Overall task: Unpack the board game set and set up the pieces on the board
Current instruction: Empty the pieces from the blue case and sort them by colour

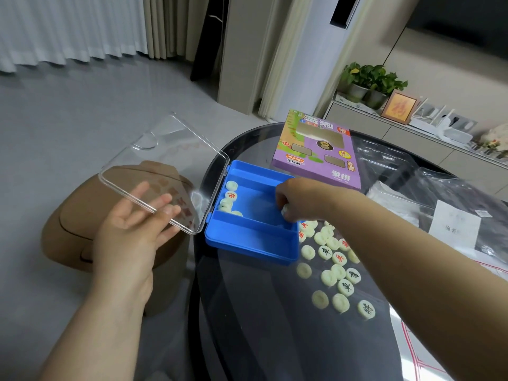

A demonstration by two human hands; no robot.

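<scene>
Hands flank blue case: left hand flat under lid, right hand seemingly pinching piece inside.

purple box: XCPAI | 象棋 (near edge) | pieces: red, black characters

**A living room at home**

We take this for a household living room. Along the upper left, pale pleated curtains hang down to a grey tiled floor. At top centre stands a tall white unit that looks like a standing air conditioner. On the right a low cabinet runs along the wall. It carries potted green plants, a framed picture and a white router with aerials. Above it, in the upper right corner, we see a dark screen. In the foreground a round dark glass table holds a purple game box, and a brown padded stool sits beside it at the left.
</scene>
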